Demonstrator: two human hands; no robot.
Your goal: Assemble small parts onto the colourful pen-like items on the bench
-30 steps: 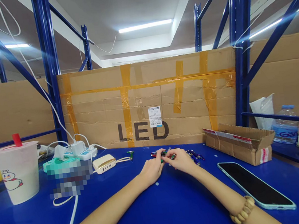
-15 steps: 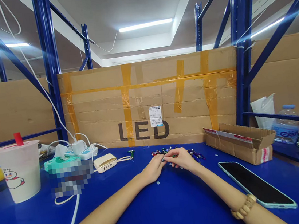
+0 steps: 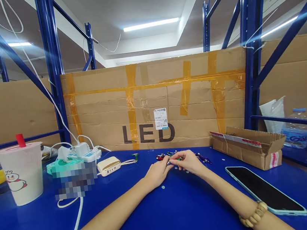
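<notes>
My left hand point(image 3: 158, 174) and my right hand point(image 3: 187, 162) meet at the fingertips over the blue table top point(image 3: 121, 217). Between them they pinch a small dark part point(image 3: 170, 162), too small to identify. Just beyond lies a loose group of small red, green and blue parts point(image 3: 163, 156). More small blue and purple pieces point(image 3: 203, 158) lie beyond my right hand. A lone green-tipped part point(image 3: 135, 157) stands farther left. Several tiny pale discs dot the table near my hands.
To the right are an open cardboard box point(image 3: 250, 148) and a black smartphone point(image 3: 265, 190). To the left are a power bank point(image 3: 109, 166), a power strip with white cables point(image 3: 84, 156), a tissue pack point(image 3: 64, 166) and a lidded plastic cup point(image 3: 22, 173). A taped carton point(image 3: 146, 104) stands behind.
My hands have drawn slightly toward me, uncovering more of the small parts. The pinched part stays between my fingertips, and the view has shifted slightly.
</notes>
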